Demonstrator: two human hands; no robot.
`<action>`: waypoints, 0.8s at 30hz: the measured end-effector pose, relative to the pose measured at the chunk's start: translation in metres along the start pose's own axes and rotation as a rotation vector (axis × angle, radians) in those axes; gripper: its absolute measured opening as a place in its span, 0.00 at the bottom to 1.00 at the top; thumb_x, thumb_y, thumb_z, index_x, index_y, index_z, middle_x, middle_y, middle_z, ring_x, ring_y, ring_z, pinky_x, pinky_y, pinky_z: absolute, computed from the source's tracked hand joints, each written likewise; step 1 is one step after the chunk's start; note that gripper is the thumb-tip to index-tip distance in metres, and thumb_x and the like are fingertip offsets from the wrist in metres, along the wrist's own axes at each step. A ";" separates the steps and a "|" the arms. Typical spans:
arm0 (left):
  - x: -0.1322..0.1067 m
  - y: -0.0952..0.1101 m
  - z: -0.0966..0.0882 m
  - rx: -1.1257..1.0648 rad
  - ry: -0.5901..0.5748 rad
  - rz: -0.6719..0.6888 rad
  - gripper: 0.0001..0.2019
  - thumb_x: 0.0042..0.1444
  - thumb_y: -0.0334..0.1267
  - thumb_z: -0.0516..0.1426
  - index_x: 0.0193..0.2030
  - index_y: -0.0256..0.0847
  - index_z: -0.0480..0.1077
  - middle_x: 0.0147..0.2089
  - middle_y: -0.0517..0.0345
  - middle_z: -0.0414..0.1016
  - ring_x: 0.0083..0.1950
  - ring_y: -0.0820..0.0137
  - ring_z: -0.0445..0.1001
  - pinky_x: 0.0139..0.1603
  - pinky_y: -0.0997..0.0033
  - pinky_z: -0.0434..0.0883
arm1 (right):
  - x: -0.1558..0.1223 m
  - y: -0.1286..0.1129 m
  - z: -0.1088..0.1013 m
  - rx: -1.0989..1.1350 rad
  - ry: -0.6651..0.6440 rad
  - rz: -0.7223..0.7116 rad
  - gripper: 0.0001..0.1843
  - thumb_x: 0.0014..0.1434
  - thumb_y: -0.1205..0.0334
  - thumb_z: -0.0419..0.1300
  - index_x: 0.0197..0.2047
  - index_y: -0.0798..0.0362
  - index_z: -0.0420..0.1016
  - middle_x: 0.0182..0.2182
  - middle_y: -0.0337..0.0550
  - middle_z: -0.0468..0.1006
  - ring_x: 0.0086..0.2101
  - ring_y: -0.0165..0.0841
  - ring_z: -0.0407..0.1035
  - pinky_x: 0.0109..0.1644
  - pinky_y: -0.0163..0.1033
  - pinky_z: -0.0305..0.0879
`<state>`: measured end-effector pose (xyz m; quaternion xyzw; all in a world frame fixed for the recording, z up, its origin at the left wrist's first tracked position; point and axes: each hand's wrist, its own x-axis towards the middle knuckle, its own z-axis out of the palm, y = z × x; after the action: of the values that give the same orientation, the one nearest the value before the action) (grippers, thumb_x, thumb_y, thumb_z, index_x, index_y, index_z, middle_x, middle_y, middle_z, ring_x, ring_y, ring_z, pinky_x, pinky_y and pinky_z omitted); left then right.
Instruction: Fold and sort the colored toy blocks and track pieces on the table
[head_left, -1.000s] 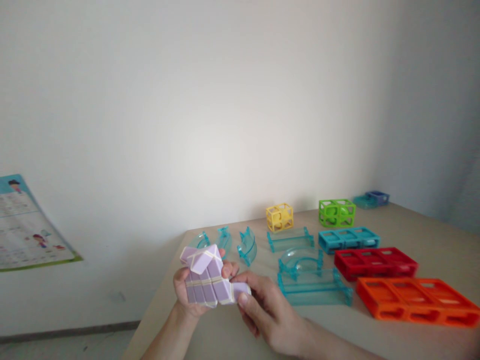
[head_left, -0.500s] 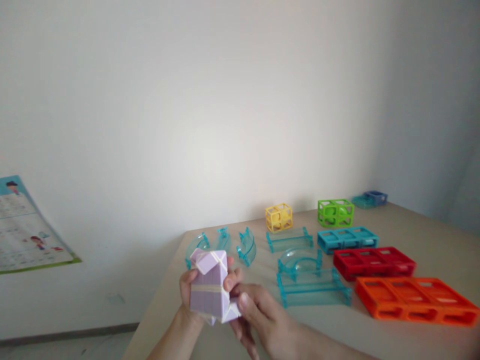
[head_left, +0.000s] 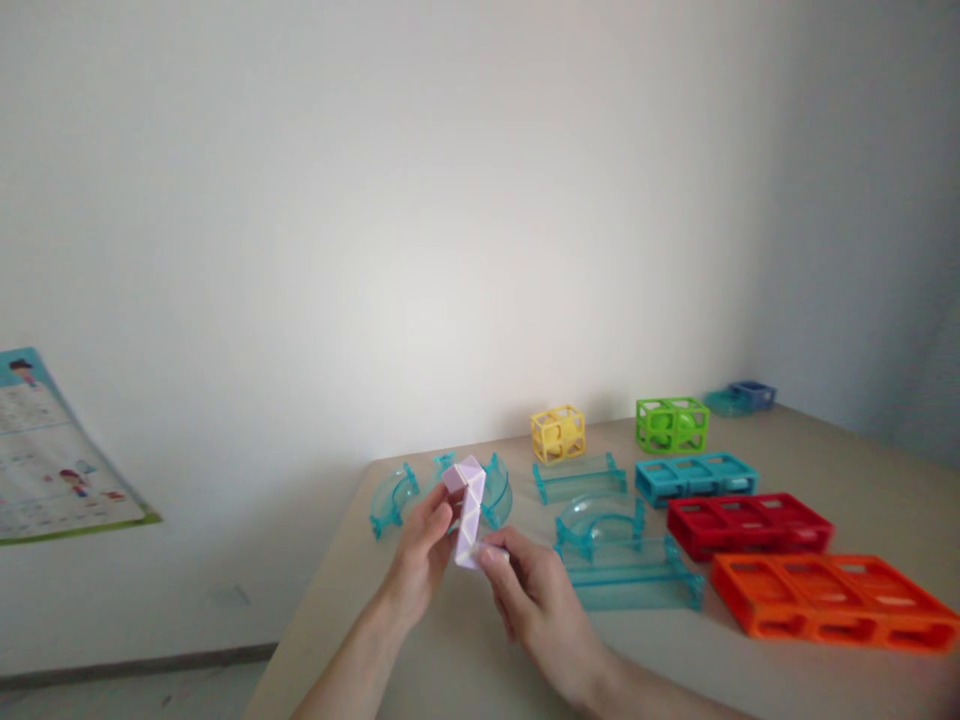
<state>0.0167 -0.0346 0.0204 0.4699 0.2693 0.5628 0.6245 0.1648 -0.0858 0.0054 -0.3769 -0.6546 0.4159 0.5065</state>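
A lilac and white snake puzzle (head_left: 470,512) is held up over the near part of the table, turned so that its narrow side with the triangle pattern shows. Its top end bends to the left. My left hand (head_left: 421,548) is closed around its left side, the fingertips partly hidden behind it. At the lower end, the thumb and index finger of my right hand (head_left: 534,600) pinch a piece that sticks out to the right.
Beyond the hands lie clear teal curved track pieces (head_left: 395,497) and straight ones (head_left: 581,480). On the right are orange (head_left: 832,600), red (head_left: 750,525) and blue frames (head_left: 696,478). Yellow (head_left: 557,434) and green cages (head_left: 672,425) stand near the wall.
The snake puzzle has turned from its broad face to its narrow side and moved up and away from me. Both hands have moved with it, and my left hand's grip has shifted.
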 end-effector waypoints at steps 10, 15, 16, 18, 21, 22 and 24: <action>-0.006 -0.012 -0.012 0.392 -0.138 0.204 0.29 0.47 0.53 0.63 0.54 0.38 0.72 0.46 0.47 0.77 0.40 0.61 0.74 0.42 0.66 0.70 | 0.000 -0.014 -0.008 -0.442 -0.101 -0.143 0.21 0.69 0.51 0.44 0.29 0.53 0.65 0.23 0.37 0.68 0.24 0.27 0.60 0.29 0.33 0.49; -0.009 -0.010 -0.011 0.512 -0.167 0.332 0.42 0.37 0.46 0.69 0.62 0.40 0.64 0.61 0.43 0.67 0.60 0.50 0.65 0.58 0.59 0.64 | 0.005 -0.002 -0.009 -0.557 -0.111 -0.075 0.22 0.67 0.58 0.44 0.23 0.54 0.63 0.19 0.37 0.66 0.20 0.26 0.55 0.27 0.35 0.45; -0.010 -0.010 -0.011 0.527 -0.162 0.349 0.44 0.35 0.44 0.69 0.63 0.41 0.62 0.63 0.43 0.64 0.63 0.49 0.62 0.61 0.58 0.61 | 0.005 -0.001 -0.009 -0.562 -0.112 -0.066 0.22 0.67 0.59 0.44 0.22 0.54 0.63 0.18 0.37 0.66 0.20 0.26 0.54 0.26 0.35 0.44; -0.010 -0.007 -0.009 0.528 -0.142 0.339 0.43 0.37 0.44 0.68 0.63 0.40 0.62 0.62 0.43 0.66 0.62 0.50 0.63 0.60 0.59 0.62 | 0.005 -0.004 -0.009 -0.543 -0.114 -0.064 0.24 0.68 0.58 0.42 0.23 0.54 0.63 0.19 0.38 0.66 0.20 0.26 0.56 0.27 0.35 0.45; -0.009 0.000 -0.002 0.473 -0.092 0.284 0.31 0.44 0.50 0.64 0.54 0.38 0.70 0.45 0.47 0.76 0.45 0.58 0.73 0.45 0.66 0.69 | 0.002 -0.014 -0.011 -0.508 -0.122 -0.109 0.24 0.69 0.53 0.40 0.27 0.53 0.65 0.21 0.38 0.68 0.23 0.27 0.59 0.28 0.34 0.47; -0.009 0.003 0.000 0.462 -0.073 0.278 0.28 0.45 0.51 0.64 0.51 0.37 0.72 0.41 0.49 0.76 0.40 0.61 0.73 0.40 0.68 0.69 | 0.001 -0.018 -0.012 -0.510 -0.134 -0.131 0.23 0.69 0.51 0.41 0.28 0.53 0.65 0.22 0.38 0.68 0.23 0.27 0.60 0.28 0.34 0.47; -0.008 0.005 0.003 0.450 -0.046 0.277 0.25 0.44 0.52 0.64 0.46 0.37 0.75 0.35 0.53 0.75 0.34 0.65 0.70 0.35 0.70 0.68 | 0.000 -0.023 -0.014 -0.532 -0.156 -0.162 0.22 0.69 0.50 0.43 0.30 0.53 0.65 0.22 0.39 0.69 0.23 0.28 0.61 0.28 0.34 0.47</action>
<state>0.0155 -0.0438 0.0245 0.6421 0.3064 0.5581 0.4271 0.1765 -0.0917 0.0284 -0.4096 -0.8058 0.2155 0.3696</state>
